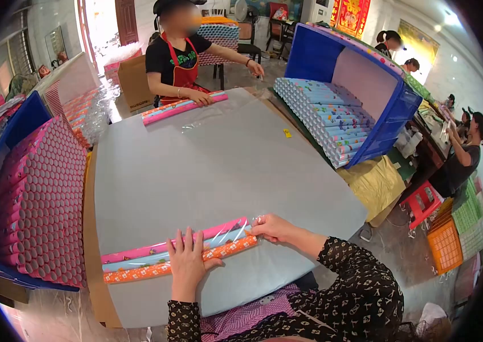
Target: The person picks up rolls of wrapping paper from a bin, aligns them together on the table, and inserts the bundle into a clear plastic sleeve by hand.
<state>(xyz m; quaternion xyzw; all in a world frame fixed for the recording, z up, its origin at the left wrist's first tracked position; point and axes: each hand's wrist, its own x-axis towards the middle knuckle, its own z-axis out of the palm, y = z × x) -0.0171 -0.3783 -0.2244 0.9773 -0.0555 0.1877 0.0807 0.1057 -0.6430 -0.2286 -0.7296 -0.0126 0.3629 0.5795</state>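
Three patterned paper rolls lie side by side on the grey table near me: a pink roll, a light blue roll and an orange roll. A shiny clear plastic sleeve covers them. My left hand rests flat across the rolls near their middle, fingers spread. At their right end, my right hand has its fingers pinched on the plastic. Its fingertips partly hide the end of the blue roll.
The grey table spreads in front of me. Across it, a person in a red apron touches another bundle of rolls. Blue crates of pink rolls and light blue rolls flank the table. A yellow scrap lies on it.
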